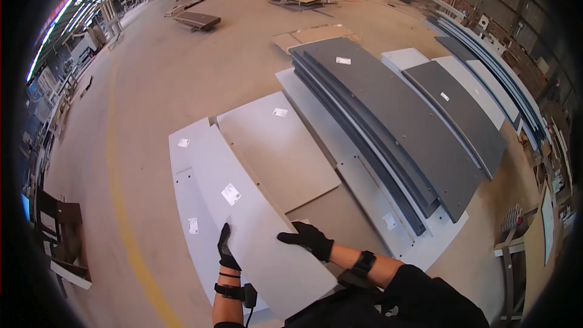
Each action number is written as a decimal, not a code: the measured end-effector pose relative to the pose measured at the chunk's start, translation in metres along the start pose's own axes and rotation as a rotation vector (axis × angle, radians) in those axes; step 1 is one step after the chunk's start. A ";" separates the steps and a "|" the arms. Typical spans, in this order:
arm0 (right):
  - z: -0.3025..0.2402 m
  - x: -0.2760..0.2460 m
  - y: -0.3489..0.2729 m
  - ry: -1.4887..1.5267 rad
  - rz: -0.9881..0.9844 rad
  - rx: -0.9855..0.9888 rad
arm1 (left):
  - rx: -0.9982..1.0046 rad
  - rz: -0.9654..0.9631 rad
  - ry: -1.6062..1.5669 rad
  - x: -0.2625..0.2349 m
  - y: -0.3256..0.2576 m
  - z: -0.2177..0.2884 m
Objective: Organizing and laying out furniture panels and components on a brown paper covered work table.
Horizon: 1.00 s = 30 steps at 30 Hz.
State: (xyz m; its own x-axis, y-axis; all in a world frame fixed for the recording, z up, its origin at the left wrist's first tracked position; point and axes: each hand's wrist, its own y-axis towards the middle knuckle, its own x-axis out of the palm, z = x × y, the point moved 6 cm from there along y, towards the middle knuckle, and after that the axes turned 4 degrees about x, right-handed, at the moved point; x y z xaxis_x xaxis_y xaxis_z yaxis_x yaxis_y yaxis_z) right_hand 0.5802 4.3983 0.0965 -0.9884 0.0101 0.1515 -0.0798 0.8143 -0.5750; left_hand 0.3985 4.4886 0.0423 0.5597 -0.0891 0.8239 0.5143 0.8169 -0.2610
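Observation:
A long light-grey panel [270, 273] with a white label lies lengthwise in front of me. My left hand [227, 249], in a black glove, grips its left edge near the close end. My right hand [308, 241], gloved too, holds the right edge with the thumb resting on the top face. Most fingers of both hands are hidden by the panel's edges. Under its left side lies another pale panel [182, 191] with labels and small holes. To the right is a shorter light-grey panel [276, 152], also labelled.
A stack of dark-grey panels [388, 115] lies to the right on pale boards. Beyond it are more dark and white panels [455, 94]. Brown boards [197, 20] lie on the floor farther off. A yellow line [124, 218] runs along the floor at left, near a dark rack [64, 231].

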 end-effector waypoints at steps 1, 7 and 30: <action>0.001 -0.017 -0.009 -0.015 0.032 -0.007 | -0.054 -0.020 -0.072 0.015 0.006 -0.012; -0.016 -0.110 -0.073 0.186 0.199 -0.145 | -0.036 -0.189 0.078 0.122 0.056 -0.065; -0.093 -0.521 -0.146 -0.895 0.629 0.064 | -0.120 -0.562 1.332 0.363 0.167 -0.224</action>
State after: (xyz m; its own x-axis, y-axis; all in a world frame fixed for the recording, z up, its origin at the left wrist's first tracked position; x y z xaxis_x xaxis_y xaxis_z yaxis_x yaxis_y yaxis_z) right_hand 1.1184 4.3284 0.1766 -0.5886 -0.0330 -0.8078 0.4906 0.7796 -0.3893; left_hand 0.8327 4.4650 0.1853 0.4122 -0.8834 -0.2228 0.8781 0.4505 -0.1614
